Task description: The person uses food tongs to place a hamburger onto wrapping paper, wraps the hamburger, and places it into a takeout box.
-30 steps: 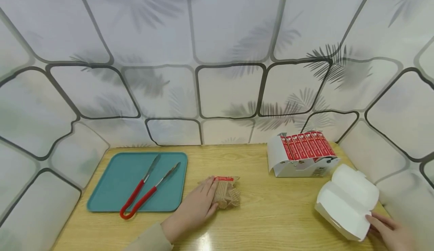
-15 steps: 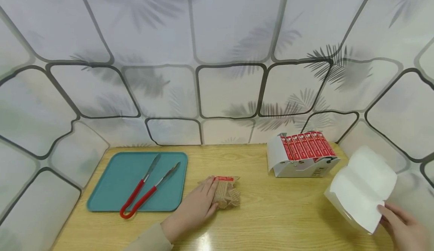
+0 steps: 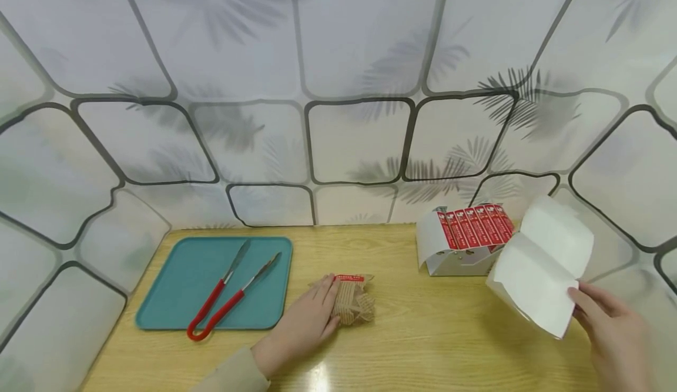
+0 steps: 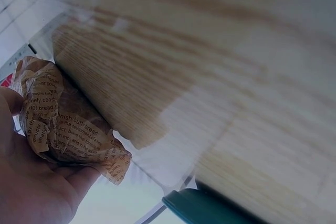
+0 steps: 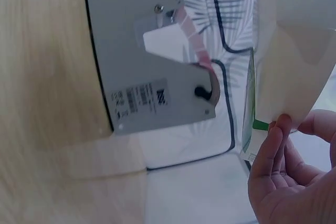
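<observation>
A bundle wrapped in printed brown paper [image 3: 351, 307] lies on the wooden table [image 3: 402, 345] in the middle of the head view. My left hand [image 3: 304, 327] grips it from its left side, and the left wrist view has the crumpled wrapper [image 4: 71, 121] between thumb and fingers. What the paper encloses is hidden. Over at the right, my right hand [image 3: 613, 321] pinches a corner of a white paper burger box [image 3: 534, 280] with its lid folded back. The box is tilted above the table and overlaps the red-and-white carton holder; the right wrist view shows the box wall [image 5: 294, 77] at the fingertips.
A teal tray [image 3: 180, 274] lies at the left, with red-handled metal tongs [image 3: 224, 312] across it, handle end past the front edge. At the back right stands a white holder [image 3: 436, 245] with a row of red cartons [image 3: 478, 227]. Patterned walls [image 3: 359, 139] enclose the table.
My right hand has lifted the white box off the table, first up and right, then up and back left, in front of the carton holder. My left hand has stayed on the wrapped bundle.
</observation>
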The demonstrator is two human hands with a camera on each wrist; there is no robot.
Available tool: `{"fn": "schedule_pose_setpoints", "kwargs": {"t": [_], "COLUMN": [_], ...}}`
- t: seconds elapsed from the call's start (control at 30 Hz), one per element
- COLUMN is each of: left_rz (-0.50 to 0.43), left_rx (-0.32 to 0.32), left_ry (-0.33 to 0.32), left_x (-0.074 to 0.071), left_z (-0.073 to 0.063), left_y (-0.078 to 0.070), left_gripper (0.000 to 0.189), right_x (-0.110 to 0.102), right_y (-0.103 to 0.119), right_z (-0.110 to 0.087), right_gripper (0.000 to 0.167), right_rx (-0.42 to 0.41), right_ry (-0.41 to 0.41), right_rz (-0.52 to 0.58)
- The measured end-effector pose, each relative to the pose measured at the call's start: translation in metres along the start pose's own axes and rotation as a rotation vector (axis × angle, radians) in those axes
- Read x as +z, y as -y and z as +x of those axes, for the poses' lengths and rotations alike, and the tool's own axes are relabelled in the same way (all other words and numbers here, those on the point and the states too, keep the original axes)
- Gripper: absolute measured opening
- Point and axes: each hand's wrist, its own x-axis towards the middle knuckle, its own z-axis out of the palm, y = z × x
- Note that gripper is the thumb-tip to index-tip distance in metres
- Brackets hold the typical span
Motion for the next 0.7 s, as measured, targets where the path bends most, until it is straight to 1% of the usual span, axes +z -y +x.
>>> {"fn": "schedule_pose_setpoints", "kwargs": {"t": [0.13,0.27,0.33,0.43,0.6,0.7], "left_rz": [0.003,0.007,0.009,0.010,0.007,0.005], "left_rx": [0.008,0.007,0.006,0.005,0.008,0.008], "left_ry": [-0.009,-0.005,-0.001,0.000,-0.006,-0.005], "left_x": [0.000,0.000,-0.001,-0.001,0.000,0.000], "left_z": [0.000,0.001,0.001,0.001,0.001,0.001], "left_y": [0.000,0.000,0.000,0.000,0.000,0.000], "left_gripper": [0.068,0.068,0.068,0.068,0.069,0.069], "right_x": [0.021,0.039,0.049,0.063,0.086,0.099], "right_y": [0.004,0.005,0.005,0.003,-0.001,-0.002], "right_z": [-0.002,-0.004,-0.004,-0.005,-0.008,-0.011], "right_gripper": [0.031,0.030,0.032,0.036,0.036,0.032], "right_rx": [-0.043,-0.101,-0.134,-0.166,-0.186,-0.199], "right_ry": [0.057,0.140,0.175,0.231,0.309,0.325], "right_rz": [-0.007,0.042,0.063,0.065,0.001,-0.090]}}
